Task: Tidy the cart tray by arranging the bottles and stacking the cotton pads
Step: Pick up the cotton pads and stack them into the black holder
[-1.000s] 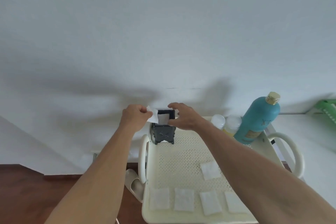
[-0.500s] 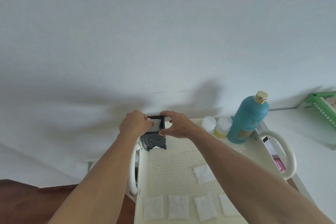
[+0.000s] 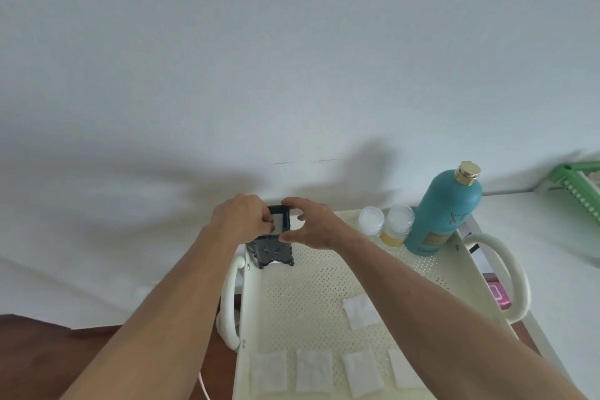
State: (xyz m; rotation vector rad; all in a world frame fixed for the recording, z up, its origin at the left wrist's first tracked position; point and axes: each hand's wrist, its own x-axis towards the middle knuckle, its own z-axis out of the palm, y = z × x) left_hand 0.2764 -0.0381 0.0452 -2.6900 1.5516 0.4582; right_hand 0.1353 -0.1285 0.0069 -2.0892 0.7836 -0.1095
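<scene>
A cream perforated cart tray [image 3: 311,295] holds a small black box holder [image 3: 274,252] at its far left corner. My left hand [image 3: 242,219] pinches a white cotton pad [image 3: 280,222] that sits down inside the holder's top. My right hand [image 3: 308,224] curls over the holder's right rim, thumb and fingers apart, touching it. Several loose cotton pads lie flat: one in the tray's middle right [image 3: 362,312] and a row along the near edge [image 3: 313,370]. A tall teal bottle [image 3: 443,214] with a gold cap and two small clear-capped bottles [image 3: 397,226] stand at the far right corner.
The tray has white loop handles on its left [image 3: 230,302] and right [image 3: 509,273]. A white wall runs close behind. To the right is a white surface with a green rack [image 3: 581,185] and a pink item [image 3: 498,294] below the handle. Brown floor shows lower left.
The cotton pad, held above the holder's opening by both hands, has gone down into it. My left hand closed in over the holder; my view shifted slightly right.
</scene>
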